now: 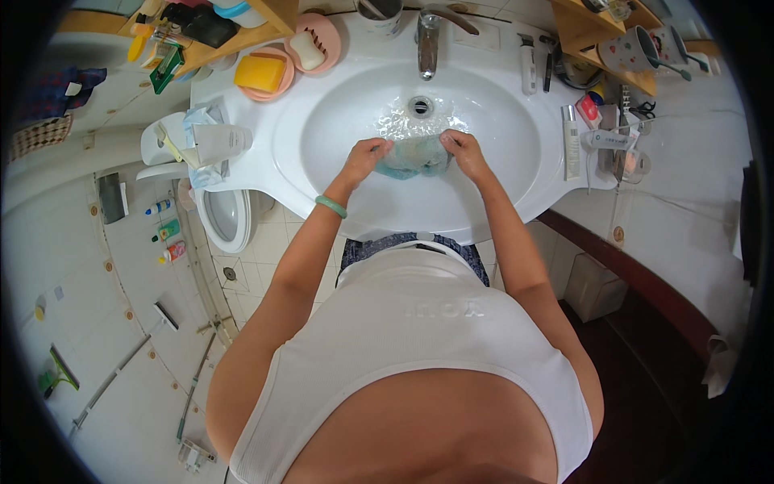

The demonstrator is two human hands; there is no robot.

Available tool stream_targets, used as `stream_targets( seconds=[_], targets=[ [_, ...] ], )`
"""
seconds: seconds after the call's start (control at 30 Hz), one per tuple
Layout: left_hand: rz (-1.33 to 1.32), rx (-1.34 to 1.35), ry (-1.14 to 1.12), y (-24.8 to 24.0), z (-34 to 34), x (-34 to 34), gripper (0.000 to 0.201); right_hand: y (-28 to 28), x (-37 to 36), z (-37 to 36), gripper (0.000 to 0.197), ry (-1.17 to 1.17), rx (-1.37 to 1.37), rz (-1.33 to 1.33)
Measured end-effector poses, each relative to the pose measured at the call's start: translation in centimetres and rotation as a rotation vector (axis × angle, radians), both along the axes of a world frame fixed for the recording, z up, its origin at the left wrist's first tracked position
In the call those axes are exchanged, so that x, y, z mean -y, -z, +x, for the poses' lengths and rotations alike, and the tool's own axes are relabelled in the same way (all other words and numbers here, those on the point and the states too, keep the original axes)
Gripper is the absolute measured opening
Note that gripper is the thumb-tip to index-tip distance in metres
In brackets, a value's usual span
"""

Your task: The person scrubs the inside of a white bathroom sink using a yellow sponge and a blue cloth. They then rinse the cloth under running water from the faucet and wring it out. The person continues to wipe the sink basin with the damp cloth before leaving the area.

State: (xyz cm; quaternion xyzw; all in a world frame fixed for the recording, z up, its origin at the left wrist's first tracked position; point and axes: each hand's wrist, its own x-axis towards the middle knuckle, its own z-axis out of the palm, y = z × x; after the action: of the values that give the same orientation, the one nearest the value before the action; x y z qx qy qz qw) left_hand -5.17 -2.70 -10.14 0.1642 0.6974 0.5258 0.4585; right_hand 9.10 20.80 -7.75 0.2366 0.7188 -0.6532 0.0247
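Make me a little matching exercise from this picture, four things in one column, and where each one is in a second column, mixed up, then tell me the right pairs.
Things:
1. Blue-green cloth
2. Tap
3. Yellow bar
4. Green bracelet

Places:
A. Around the left forearm
B. In a pink dish
C. Held between the left hand and the right hand
D. At the back of the sink, behind the drain

Right pairs: 1-C, 2-D, 3-B, 4-A
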Motion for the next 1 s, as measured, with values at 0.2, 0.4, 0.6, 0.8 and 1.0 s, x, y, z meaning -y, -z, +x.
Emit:
stream_targets(
  seconds=[0.2,0.4,0.6,0.8,1.0],
  targets=[
    [0.236,0.654,-0.654,-0.7,3.7,-4.7,0.045,-6.8,9.8,-1.9,0.043,-0.053,-0.089,0.792],
    [0.177,0.849,-0.667,-5.7,6.4,-7.1,0.028,-5.0,6.7,-4.5,0.045,0.180,0.222,0.706],
    [0.367,0.987,-0.563,-2.6,6.5,-6.5,0.031,-5.9,9.2,-4.0,0.045,0.095,0.170,0.840],
    [0.680,1.191,-0.400,6.6,4.9,-5.3,0.034,-8.2,10.9,-3.6,0.049,-0.001,0.133,0.772],
    [0.121,0.796,-0.700,-4.9,6.2,-8.0,0.023,-6.2,8.0,-4.7,0.051,0.169,0.278,0.738]
  ],
)
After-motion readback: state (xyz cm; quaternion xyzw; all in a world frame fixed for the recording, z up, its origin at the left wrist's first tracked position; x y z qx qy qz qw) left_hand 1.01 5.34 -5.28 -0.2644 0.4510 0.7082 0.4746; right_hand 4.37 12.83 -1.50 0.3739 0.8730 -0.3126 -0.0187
